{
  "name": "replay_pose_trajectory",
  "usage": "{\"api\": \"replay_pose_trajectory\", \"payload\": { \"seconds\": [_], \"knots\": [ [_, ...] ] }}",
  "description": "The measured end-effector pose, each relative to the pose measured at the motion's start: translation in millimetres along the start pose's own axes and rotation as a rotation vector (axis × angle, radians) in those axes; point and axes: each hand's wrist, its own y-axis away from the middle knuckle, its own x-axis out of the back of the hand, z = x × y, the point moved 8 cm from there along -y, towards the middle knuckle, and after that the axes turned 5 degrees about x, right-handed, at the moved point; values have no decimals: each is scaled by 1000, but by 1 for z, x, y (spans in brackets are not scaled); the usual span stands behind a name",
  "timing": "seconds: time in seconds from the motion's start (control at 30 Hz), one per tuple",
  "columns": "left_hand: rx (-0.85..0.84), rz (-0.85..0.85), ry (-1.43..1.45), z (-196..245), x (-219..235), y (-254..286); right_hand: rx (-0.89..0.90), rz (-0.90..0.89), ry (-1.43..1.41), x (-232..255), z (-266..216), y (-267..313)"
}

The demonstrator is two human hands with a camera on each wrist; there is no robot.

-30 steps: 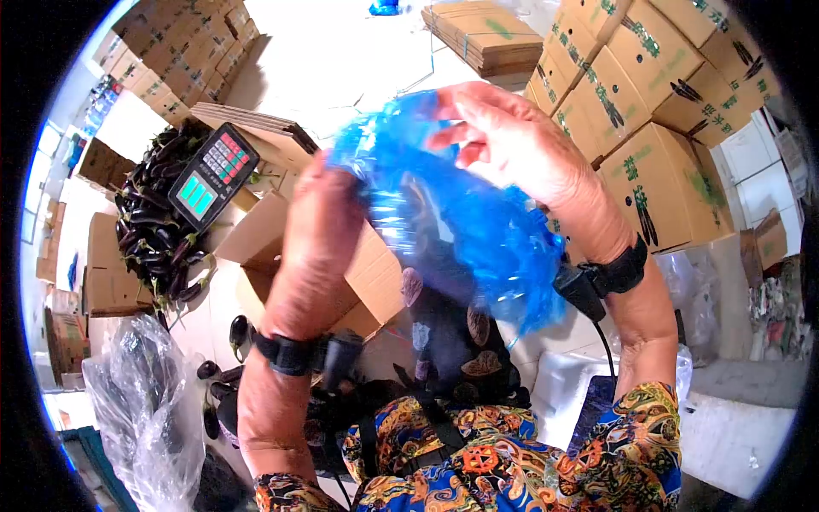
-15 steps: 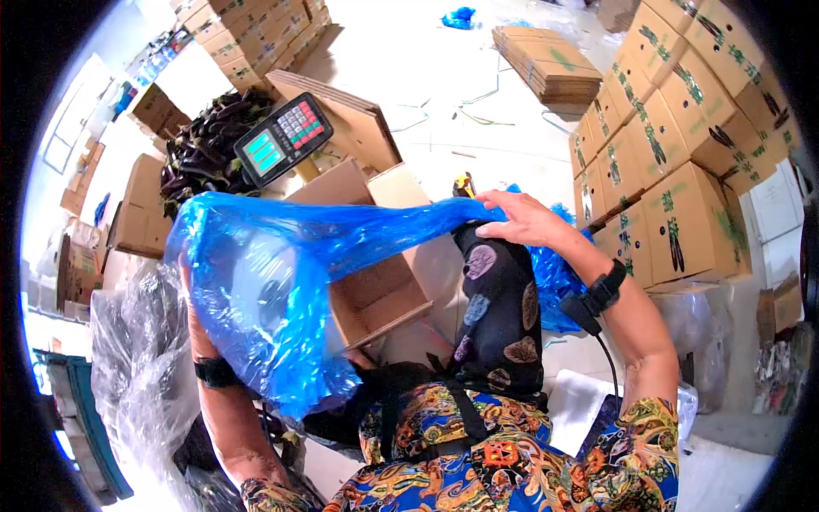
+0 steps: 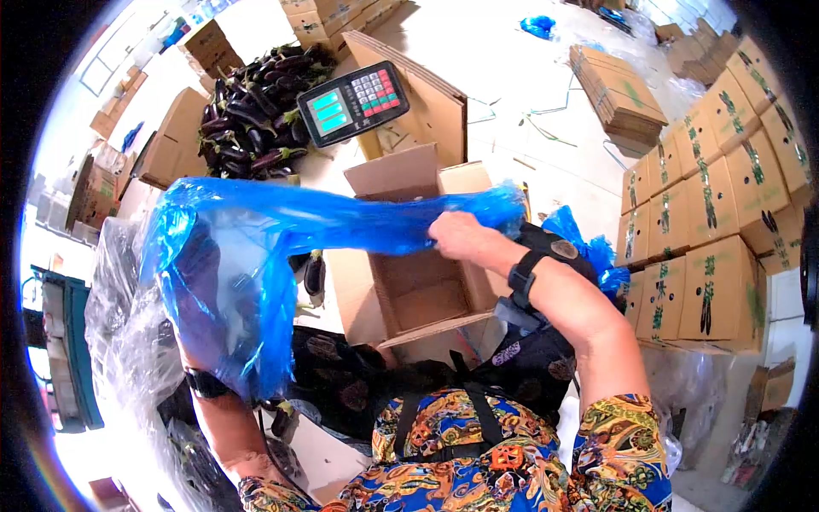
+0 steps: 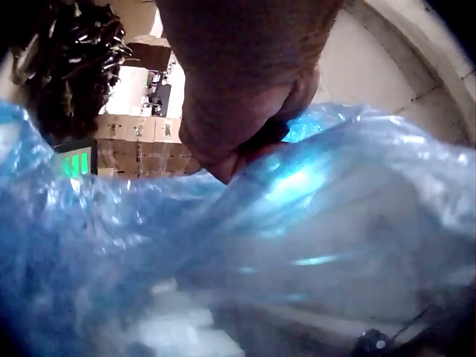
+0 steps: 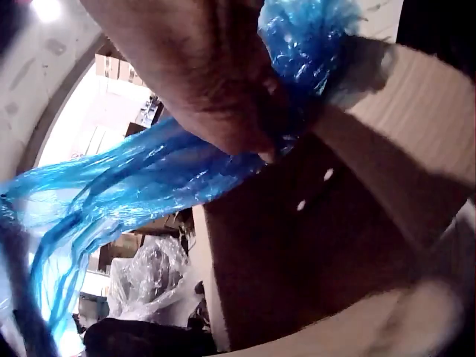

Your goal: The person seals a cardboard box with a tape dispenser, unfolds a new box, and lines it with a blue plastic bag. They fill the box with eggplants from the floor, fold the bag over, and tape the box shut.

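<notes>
A thin blue plastic bag is stretched sideways between both hands, over an open cardboard box. My right hand grips a gathered part of it above the box, and a bunched end sticks out past the fist. In the head view the left forearm reaches up behind the bag's hanging left part, which covers most of that hand. The left wrist view shows the left hand with curled fingers holding the bag's edge. Through the box's opening its bare inner walls and bottom show.
A digital scale stands behind the box, beside a heap of eggplants. Clear plastic lies at the left. More blue plastic is by the right knee, near stacked cartons. Flattened cardboard lies farther back.
The bag, bunched up at first, has been drawn out wide to the left. The right hand, its fingers loose half a second ago, now grips the bag nearer the box. The head view has turned.
</notes>
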Motion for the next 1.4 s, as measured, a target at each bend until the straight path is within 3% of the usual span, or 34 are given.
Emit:
{"api": "replay_pose_trajectory", "payload": {
  "seconds": [0.07,0.13,0.23,0.27,0.33,0.4,0.43,0.47,0.5,0.53,0.57,0.63,0.7,0.73,0.77,0.87,0.9,1.0,1.07,1.1,1.13,1.17,1.2,1.27,1.33,1.4],
  "knots": [
    [5,7,4,-1,0,3,171,34,-10,-30,-29,-33],
    [18,-2,13,-4,-4,6,262,35,-212,-31,-59,-45],
    [60,-68,29,-24,-35,4,408,365,-401,-34,-63,-50],
    [66,-102,10,-34,-54,-2,373,198,-248,-43,-54,-52],
    [37,-158,-87,-48,-98,-20,247,-24,-275,-27,-43,-43],
    [4,-211,-182,-64,-142,-39,175,54,-710,14,-26,-15],
    [69,-290,-173,-95,-130,-71,142,77,-1065,22,-18,-1],
    [66,-389,-113,-105,-150,-73,101,102,-1421,27,-12,16],
    [58,-182,-200,-113,-169,-75,144,169,-1696,46,-14,39],
    [70,-281,-86,-132,-185,-81,189,233,-1965,66,-18,63],
    [97,-377,-105,-163,-190,-98,177,319,-1958,81,-21,85],
    [140,-349,-36,-171,-232,-80,154,501,-1950,97,-22,120],
    [63,-368,-163,-191,-250,-83,-95,617,-1827,72,9,135],
    [231,-324,72,-205,-261,-78,-219,672,-1760,58,27,143],
    [227,-325,-11,-222,-259,-83,-197,696,-1814,52,34,146],
    [-192,-432,-645,-187,-259,-69,-228,744,-1906,43,50,149],
    [-333,-446,-703,-179,-251,-70,-252,809,-1923,34,66,151],
    [-727,-170,-1022,-128,-218,-65,-75,777,-2045,31,88,148],
    [-881,-143,-1284,-134,-195,-75,12,667,-2140,34,82,142],
    [-811,-374,-1355,-170,-174,-90,54,611,-2180,36,79,141],
    [-433,-729,-1340,-208,-161,-92,36,578,-2208,31,80,137],
    [-210,-903,-1625,-268,-114,-104,19,548,-2233,24,81,129],
    [100,-1095,-1971,-278,-112,-83,1,520,-2260,19,81,123],
    [-26,-833,-1889,-263,-115,-88,20,485,-2290,25,66,120],
    [-177,-448,-1326,-201,-145,-91,59,402,-2304,26,56,116],
    [-99,-407,-893,-176,-165,-90,-18,455,-2190,34,46,115]
  ]
}}
